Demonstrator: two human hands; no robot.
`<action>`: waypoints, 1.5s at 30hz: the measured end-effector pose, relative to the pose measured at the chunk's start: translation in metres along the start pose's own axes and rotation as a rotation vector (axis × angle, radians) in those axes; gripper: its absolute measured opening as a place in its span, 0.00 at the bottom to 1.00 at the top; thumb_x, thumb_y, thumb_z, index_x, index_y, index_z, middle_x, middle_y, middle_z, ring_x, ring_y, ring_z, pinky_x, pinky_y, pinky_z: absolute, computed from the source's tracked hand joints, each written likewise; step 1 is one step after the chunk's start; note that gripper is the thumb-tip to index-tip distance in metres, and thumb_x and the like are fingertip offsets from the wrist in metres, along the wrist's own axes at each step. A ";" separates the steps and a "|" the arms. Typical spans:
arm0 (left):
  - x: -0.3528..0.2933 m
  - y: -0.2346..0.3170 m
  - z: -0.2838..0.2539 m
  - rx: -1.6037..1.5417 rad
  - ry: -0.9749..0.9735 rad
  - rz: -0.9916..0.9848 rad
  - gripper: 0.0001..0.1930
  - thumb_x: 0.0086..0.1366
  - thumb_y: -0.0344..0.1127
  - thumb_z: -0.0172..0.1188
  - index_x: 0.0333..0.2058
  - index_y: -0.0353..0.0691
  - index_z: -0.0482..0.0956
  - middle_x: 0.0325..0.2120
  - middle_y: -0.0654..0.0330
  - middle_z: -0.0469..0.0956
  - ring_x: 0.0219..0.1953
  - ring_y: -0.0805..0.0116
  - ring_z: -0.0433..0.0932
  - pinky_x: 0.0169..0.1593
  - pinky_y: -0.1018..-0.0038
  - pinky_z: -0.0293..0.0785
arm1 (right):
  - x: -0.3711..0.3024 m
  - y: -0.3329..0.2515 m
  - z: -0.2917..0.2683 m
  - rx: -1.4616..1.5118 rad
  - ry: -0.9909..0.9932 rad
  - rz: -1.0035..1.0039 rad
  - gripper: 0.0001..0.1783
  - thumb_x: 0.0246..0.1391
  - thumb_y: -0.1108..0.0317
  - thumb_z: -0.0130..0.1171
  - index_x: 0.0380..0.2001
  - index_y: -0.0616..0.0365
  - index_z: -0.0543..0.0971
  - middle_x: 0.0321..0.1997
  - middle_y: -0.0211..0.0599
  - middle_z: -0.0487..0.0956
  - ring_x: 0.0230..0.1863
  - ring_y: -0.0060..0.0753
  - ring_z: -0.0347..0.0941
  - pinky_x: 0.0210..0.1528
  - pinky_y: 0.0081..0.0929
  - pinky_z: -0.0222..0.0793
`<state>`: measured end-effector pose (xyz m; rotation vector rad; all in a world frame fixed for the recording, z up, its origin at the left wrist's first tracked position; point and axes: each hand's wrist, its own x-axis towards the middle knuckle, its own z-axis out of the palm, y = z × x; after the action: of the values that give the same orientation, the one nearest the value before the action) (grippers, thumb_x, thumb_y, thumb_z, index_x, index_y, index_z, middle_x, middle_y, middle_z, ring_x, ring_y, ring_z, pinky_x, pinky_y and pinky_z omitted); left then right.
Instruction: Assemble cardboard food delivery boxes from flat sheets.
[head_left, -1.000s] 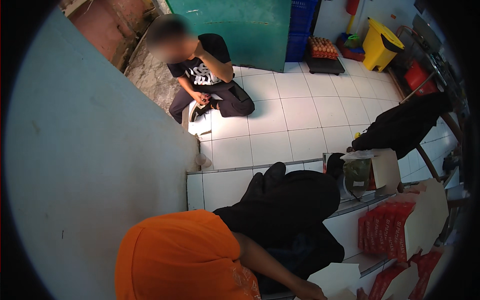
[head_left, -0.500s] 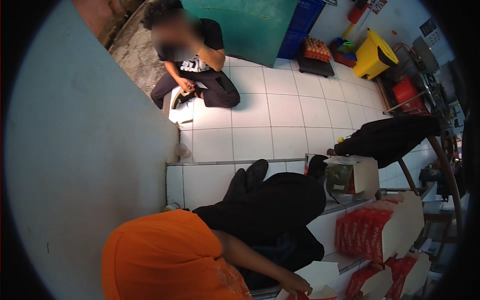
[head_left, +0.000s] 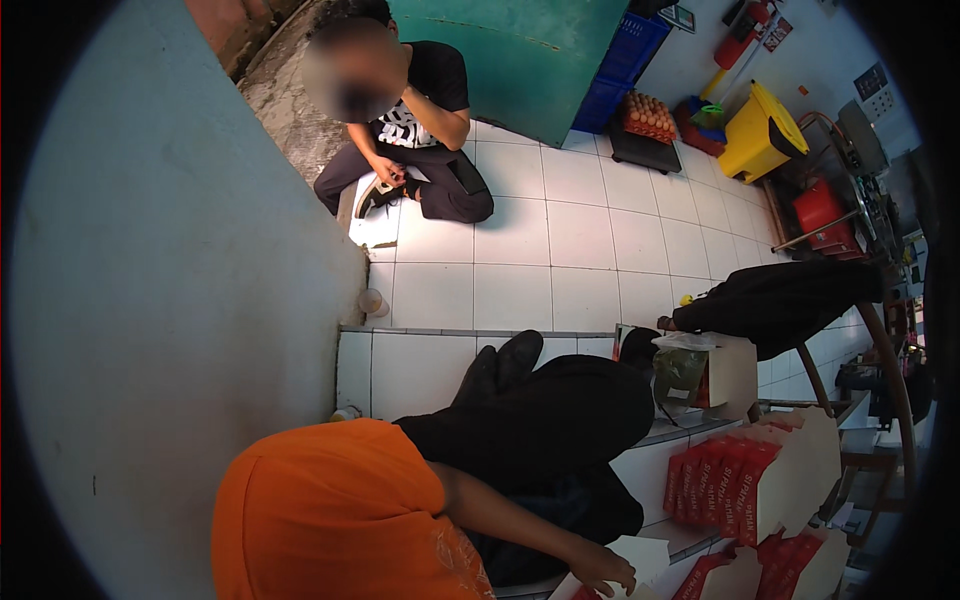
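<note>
My left hand [head_left: 604, 570] reaches out from an orange sleeve [head_left: 330, 500] near the lower edge. Its fingers curl against the pale flap of a red-and-white cardboard box [head_left: 645, 553], which the lower edge cuts off. The fingertips partly hide where they meet the card. My right hand does not show. Beside that box on the right are more red boxes with raised pale flaps [head_left: 790, 565]. Beyond them, several folded red cartons [head_left: 715, 485] stand packed together in a larger open box [head_left: 800, 475].
My black-trousered legs [head_left: 540, 405] lie across the tiled step. A bag of green stuff [head_left: 680, 372] leans by a box. A person [head_left: 420, 130] sits on the floor ahead. A green door [head_left: 500, 60], egg trays [head_left: 648, 117] and a yellow bin [head_left: 757, 135] stand behind.
The whole view has shifted, so things sit slightly lower and the far ones further right. My left hand has moved slightly right at the box. The seated person keeps the same pose.
</note>
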<state>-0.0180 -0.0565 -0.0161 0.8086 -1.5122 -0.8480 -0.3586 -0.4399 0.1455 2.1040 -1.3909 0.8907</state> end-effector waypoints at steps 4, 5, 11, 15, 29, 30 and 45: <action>0.003 0.012 -0.019 0.030 0.204 0.197 0.12 0.72 0.31 0.53 0.52 0.40 0.74 0.47 0.50 0.73 0.55 0.49 0.73 0.59 0.55 0.70 | -0.027 -0.133 -0.076 0.201 -0.015 -0.139 0.18 0.70 0.58 0.55 0.42 0.63 0.84 0.43 0.49 0.82 0.43 0.50 0.79 0.47 0.46 0.73; 0.004 0.021 -0.021 0.033 0.295 0.277 0.10 0.72 0.29 0.51 0.50 0.40 0.74 0.46 0.50 0.73 0.54 0.49 0.72 0.59 0.55 0.70 | -0.035 -0.168 -0.097 0.240 -0.057 -0.193 0.17 0.70 0.60 0.54 0.42 0.63 0.84 0.43 0.49 0.83 0.44 0.51 0.79 0.49 0.46 0.73; 0.012 0.057 -0.053 0.085 0.431 0.410 0.12 0.62 0.22 0.58 0.45 0.37 0.78 0.48 0.51 0.74 0.57 0.49 0.73 0.60 0.58 0.71 | -0.071 -0.323 -0.138 0.483 -0.292 -0.905 0.16 0.55 0.87 0.52 0.40 0.60 0.84 0.31 0.46 0.79 0.34 0.53 0.75 0.40 0.48 0.73; 0.002 0.057 -0.082 0.361 0.502 0.249 0.19 0.58 0.25 0.64 0.49 0.36 0.77 0.56 0.49 0.69 0.64 0.47 0.67 0.64 0.53 0.67 | -0.097 -0.334 -0.106 0.528 -0.376 -0.885 0.15 0.56 0.85 0.54 0.40 0.59 0.85 0.31 0.45 0.79 0.34 0.52 0.75 0.43 0.48 0.73; -0.028 0.006 -0.124 0.525 0.257 -0.098 0.17 0.53 0.36 0.73 0.41 0.40 0.80 0.37 0.59 0.78 0.50 0.56 0.76 0.71 0.51 0.56 | -0.117 -0.300 -0.010 0.756 -0.363 -0.913 0.12 0.70 0.71 0.48 0.43 0.59 0.82 0.42 0.42 0.81 0.47 0.52 0.77 0.54 0.51 0.70; -0.026 0.004 -0.120 0.560 0.218 -0.113 0.11 0.56 0.35 0.70 0.36 0.40 0.81 0.31 0.61 0.78 0.44 0.57 0.79 0.70 0.51 0.58 | -0.116 -0.297 -0.007 0.792 -0.395 -0.897 0.15 0.73 0.68 0.45 0.43 0.59 0.82 0.43 0.41 0.82 0.48 0.52 0.76 0.55 0.51 0.69; -0.026 -0.010 -0.090 0.519 0.222 -0.051 0.03 0.55 0.29 0.64 0.28 0.35 0.81 0.26 0.54 0.83 0.35 0.51 0.85 0.40 0.60 0.78 | -0.120 -0.300 -0.013 0.838 -0.521 -0.854 0.13 0.71 0.71 0.50 0.47 0.60 0.83 0.48 0.45 0.80 0.52 0.52 0.74 0.55 0.47 0.71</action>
<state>0.0743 -0.0456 -0.0314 1.2801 -1.5324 -0.3801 -0.1184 -0.2416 0.0590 3.3043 -0.0935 0.5987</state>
